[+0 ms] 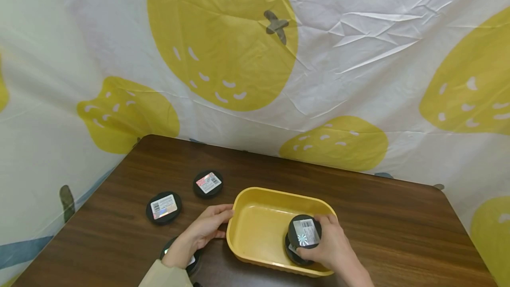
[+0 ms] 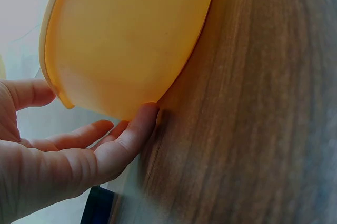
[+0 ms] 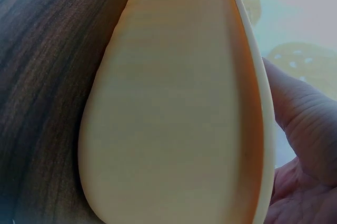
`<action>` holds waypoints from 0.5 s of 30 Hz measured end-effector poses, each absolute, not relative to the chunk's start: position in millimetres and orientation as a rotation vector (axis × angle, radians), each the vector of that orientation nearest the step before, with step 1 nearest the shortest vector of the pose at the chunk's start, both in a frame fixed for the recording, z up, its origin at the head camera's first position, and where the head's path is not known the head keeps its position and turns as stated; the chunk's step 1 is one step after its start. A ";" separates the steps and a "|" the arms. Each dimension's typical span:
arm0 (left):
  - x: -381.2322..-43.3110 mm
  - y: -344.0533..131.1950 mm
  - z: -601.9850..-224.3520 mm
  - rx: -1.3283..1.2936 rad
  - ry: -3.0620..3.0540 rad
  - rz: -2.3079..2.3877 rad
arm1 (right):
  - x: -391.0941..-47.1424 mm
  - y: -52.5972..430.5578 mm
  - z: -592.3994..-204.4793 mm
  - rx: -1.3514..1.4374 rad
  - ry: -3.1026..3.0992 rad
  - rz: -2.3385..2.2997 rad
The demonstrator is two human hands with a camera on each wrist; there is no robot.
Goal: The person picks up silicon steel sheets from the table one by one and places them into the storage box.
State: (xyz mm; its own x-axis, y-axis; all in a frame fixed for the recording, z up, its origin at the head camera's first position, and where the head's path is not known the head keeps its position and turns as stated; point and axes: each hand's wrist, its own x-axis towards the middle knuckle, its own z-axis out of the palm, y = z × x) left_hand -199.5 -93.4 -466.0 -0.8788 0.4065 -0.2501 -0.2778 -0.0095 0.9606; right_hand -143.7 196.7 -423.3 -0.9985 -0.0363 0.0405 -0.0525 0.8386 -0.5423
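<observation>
The right hand point(image 1: 331, 243) pinches a labelled black disc point(image 1: 304, 233) by its edge, thumb and fingers on either side, inside the yellow tub point(image 1: 275, 196) and above a second disc point(image 1: 295, 258) there. The left hand point(image 1: 208, 225) is spread loosely—fingertips touching the tub's left end from outside. Beyond, a near disc point(image 1: 193, 266) lies partly hidden below the left wrist—two farther discs point(image 1: 164, 207) sit on the desk point(image 1: 398, 220).
</observation>
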 end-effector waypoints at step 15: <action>-200.4 -93.6 -467.2 0.136 1.810 1.935 | -142.3 193.3 -427.7 0.088 -3.012 0.871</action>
